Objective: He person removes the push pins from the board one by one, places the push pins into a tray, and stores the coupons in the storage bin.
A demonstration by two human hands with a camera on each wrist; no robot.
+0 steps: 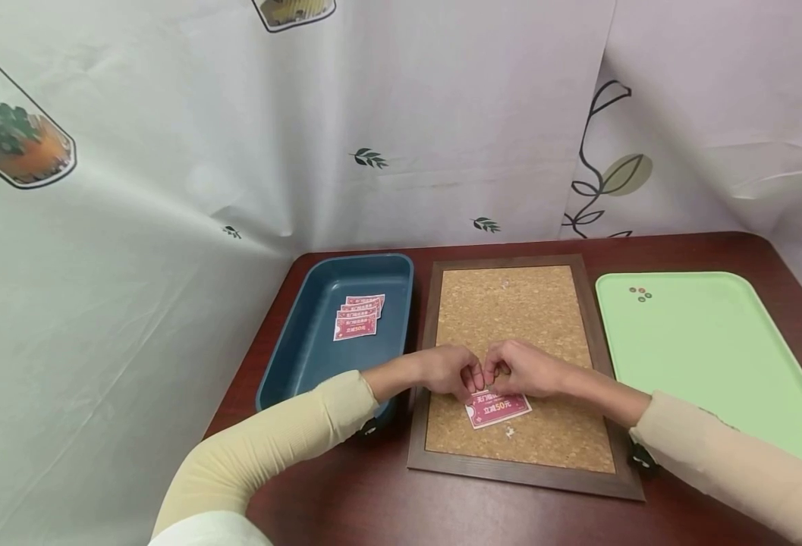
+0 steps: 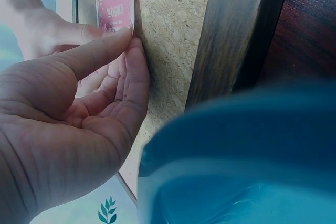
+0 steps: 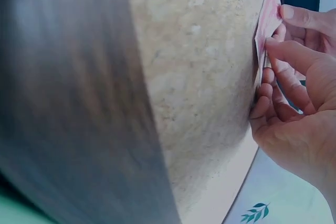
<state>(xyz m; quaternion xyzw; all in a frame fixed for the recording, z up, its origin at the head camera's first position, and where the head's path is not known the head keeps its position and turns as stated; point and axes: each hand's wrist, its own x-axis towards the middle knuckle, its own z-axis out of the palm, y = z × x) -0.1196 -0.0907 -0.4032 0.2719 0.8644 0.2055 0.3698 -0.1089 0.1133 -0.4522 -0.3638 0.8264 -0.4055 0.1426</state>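
Observation:
A pink and white printed coupon (image 1: 498, 409) lies over the lower middle of the cork board (image 1: 517, 326), its top edge under the fingers of both hands. My left hand (image 1: 450, 371) pinches the coupon near its upper left corner, thumb on the printed face, as the left wrist view shows. Close beside it, my right hand (image 1: 525, 369) pinches the upper edge between thumb and fingertips. In the right wrist view the coupon (image 3: 268, 17) appears edge-on, tilted slightly off the cork. The fingers hide part of its top print.
Left of the board stands a deep blue tray (image 1: 298, 371) with several overlapping coupons (image 1: 356, 326). On the right, a light green tray (image 1: 687, 356) carries several small round pieces (image 1: 641, 293). Small pale bits (image 1: 510, 431) show on the cork. A dark wooden frame (image 1: 510, 474) edges the board.

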